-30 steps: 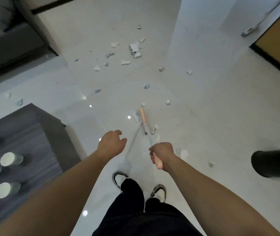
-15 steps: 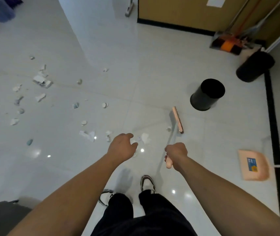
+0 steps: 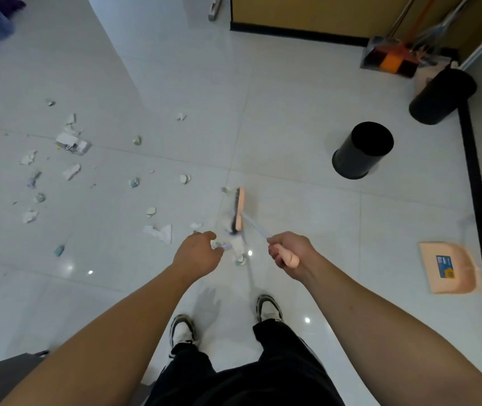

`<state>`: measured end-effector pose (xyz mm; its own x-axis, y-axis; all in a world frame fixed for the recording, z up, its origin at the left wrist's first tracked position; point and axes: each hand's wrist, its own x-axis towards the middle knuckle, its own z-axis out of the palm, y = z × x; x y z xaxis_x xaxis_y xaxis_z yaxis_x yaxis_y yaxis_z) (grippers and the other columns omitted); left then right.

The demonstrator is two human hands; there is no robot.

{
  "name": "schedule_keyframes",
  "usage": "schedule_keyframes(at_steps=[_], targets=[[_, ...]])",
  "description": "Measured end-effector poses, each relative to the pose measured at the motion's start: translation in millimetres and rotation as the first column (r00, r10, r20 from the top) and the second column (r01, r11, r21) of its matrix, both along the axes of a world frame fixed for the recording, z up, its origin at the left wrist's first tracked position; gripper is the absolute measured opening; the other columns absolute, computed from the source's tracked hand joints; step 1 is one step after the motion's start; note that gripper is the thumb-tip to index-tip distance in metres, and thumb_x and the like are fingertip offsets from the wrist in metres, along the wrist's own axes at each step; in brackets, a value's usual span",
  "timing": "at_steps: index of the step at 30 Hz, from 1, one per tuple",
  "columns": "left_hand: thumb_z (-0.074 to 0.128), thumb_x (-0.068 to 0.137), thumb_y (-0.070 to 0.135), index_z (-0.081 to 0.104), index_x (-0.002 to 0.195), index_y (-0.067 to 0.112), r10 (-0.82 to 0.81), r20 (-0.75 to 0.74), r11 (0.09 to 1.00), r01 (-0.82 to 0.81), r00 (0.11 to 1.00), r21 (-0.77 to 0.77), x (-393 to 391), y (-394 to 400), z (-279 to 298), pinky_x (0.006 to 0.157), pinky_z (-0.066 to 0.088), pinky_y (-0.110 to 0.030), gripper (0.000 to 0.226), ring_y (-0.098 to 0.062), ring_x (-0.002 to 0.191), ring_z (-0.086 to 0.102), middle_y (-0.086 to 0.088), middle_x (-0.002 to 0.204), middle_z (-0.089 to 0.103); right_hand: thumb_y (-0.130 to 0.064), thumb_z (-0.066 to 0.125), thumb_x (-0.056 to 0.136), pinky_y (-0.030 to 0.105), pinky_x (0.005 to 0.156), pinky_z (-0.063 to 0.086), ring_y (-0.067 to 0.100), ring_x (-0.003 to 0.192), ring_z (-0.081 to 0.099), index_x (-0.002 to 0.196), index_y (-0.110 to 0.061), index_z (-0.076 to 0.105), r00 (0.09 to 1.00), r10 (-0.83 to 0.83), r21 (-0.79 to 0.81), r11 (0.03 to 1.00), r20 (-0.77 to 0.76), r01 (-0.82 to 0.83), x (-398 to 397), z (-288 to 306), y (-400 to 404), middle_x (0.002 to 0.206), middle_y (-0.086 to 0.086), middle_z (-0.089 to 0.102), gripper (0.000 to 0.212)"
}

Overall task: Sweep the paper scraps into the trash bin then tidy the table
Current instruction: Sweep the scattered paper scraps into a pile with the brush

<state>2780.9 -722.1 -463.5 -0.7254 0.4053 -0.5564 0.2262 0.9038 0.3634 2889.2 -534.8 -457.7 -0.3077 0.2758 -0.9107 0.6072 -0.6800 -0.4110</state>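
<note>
Glossy white floor tiles carry scattered paper scraps, most of them lying left of and beyond both hands. Right hand curled around the peach grip of a broom, whose bristled head rests on the floor just beyond the hands. Left hand loosely curled, holding nothing, above scraps near the broom head. Black trash bin stands upright beyond the right hand; peach dustpan lies farther right.
</note>
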Motion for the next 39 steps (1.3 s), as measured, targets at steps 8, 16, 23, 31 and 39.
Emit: schedule_keyframes(at_steps=[8,16,23,31,39], targets=[[0.057,0.093,0.038,0.052,0.137,0.015,-0.098,0.039,0.995,0.097,0.994,0.036,-34.9,-97.3,-13.5,0.099,0.037,-0.029,0.05,-0.024,0.127,0.048,-0.009,0.139,0.052,0.005,0.052,0.086,0.029,0.059,0.038,0.019,0.051,0.046,0.074,-0.002,0.054,0.979,0.06,0.146,0.985,0.196,-0.09,-28.7,-21.4,-109.7,0.062,0.01,0.053,0.014],[0.054,0.094,0.037,0.047,0.141,0.015,-0.04,0.095,0.999,0.043,0.995,-0.024,-79.3,-201.1,-21.9,0.102,0.038,-0.034,0.052,-0.026,0.126,0.048,-0.011,0.139,0.051,0.007,0.045,0.091,0.02,0.04,0.044,0.018,0.056,0.049,0.088,-0.005,0.052,0.957,-0.144,0.047,0.99,0.253,0.136,-44.9,-33.6,-225.9,0.081,0.011,0.053,0.015],[0.055,0.093,0.037,0.049,0.139,0.016,0.04,0.078,0.997,-0.035,0.996,-0.066,-107.8,-261.5,-23.0,0.101,0.038,-0.033,0.051,-0.025,0.124,0.049,-0.009,0.137,0.052,0.002,0.046,0.096,0.015,0.031,0.031,0.013,0.044,0.04,0.114,-0.001,0.053,0.995,-0.043,-0.078,0.996,0.085,0.05,-121.9,-11.0,-279.3,0.076,0.011,0.048,0.02],[0.054,0.094,0.038,0.047,0.141,0.017,0.098,0.094,0.995,-0.096,0.991,-0.03,-137.2,-289.9,-22.7,0.104,0.036,-0.034,0.052,-0.025,0.126,0.047,-0.009,0.138,0.051,-0.006,0.05,0.098,0.016,0.034,0.028,0.013,0.036,0.039,0.093,-0.007,0.056,0.997,0.043,-0.01,0.999,0.064,-0.042,-176.1,5.8,-298.1,0.064,0.008,0.046,0.007],[0.055,0.093,0.036,0.049,0.139,0.016,0.246,0.037,0.969,-0.245,0.969,-0.026,-157.7,-337.6,-21.8,0.102,0.036,-0.03,0.05,-0.023,0.124,0.049,-0.008,0.136,0.053,-0.002,0.042,0.097,0.016,0.037,0.04,0.013,0.054,0.048,0.092,-0.01,0.052,0.987,0.055,-0.036,0.998,0.15,-0.05,-216.0,-27.8,-351.7,0.083,0.005,0.051,0.014]])
